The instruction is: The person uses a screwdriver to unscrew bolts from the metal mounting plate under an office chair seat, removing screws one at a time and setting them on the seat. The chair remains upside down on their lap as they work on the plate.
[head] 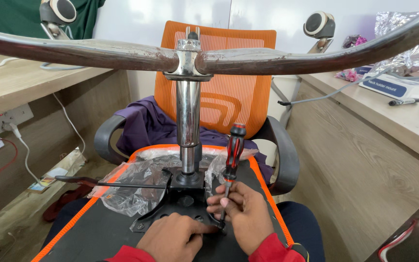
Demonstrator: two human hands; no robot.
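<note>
From the head camera, an upturned office chair lies across the person's lap, its black seat underside (98, 228) edged in orange facing up. A black metal mounting plate (178, 201) sits on that underside, and the chrome gas-lift column (188, 121) rises from it to the chrome star base (98, 51), whose arms spread across the top of the view with castor wheels (63, 9) at their ends.

The right hand (243, 211) is closed around the shaft of a red-and-black screwdriver (233, 150), which stands nearly upright with its tip at the plate's right edge, just beside the column. The left hand (175, 237) rests flat on the plate's near edge, fingers curled over it; whether it truly clamps the plate is hard to tell from this angle.

Crumpled clear plastic wrap (132, 182) lies around the plate, and a thin black lever (112, 183) sticks out leftward. Behind stands an orange mesh chair (229, 97) draped with purple cloth (146, 123).
</note>
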